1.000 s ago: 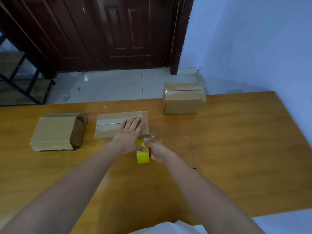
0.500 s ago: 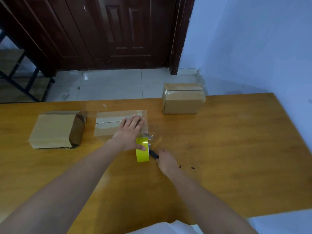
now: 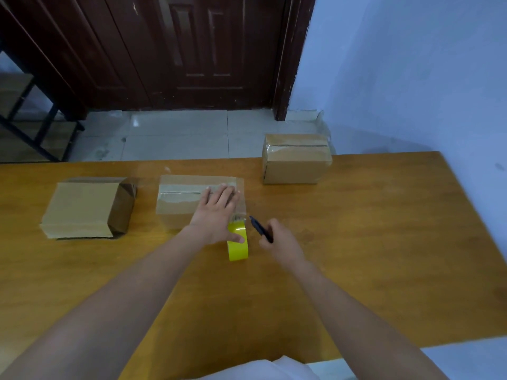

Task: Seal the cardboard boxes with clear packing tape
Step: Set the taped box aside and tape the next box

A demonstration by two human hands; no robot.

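Left hand [image 3: 216, 212] lay flat, fingers straight, on the taped middle box [image 3: 189, 198]; thumb on the tape roll [image 3: 237, 244]. Right hand [image 3: 279, 238] gripped a dark cutter [image 3: 260, 229]. Judged step: severing the tape; next needs the blade at the taut strip.

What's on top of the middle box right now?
On the middle box lies a clear tape strip along its seam, and the left hand presses flat on the right end. The seam beneath that hand is covered, so the tape there cannot be checked.
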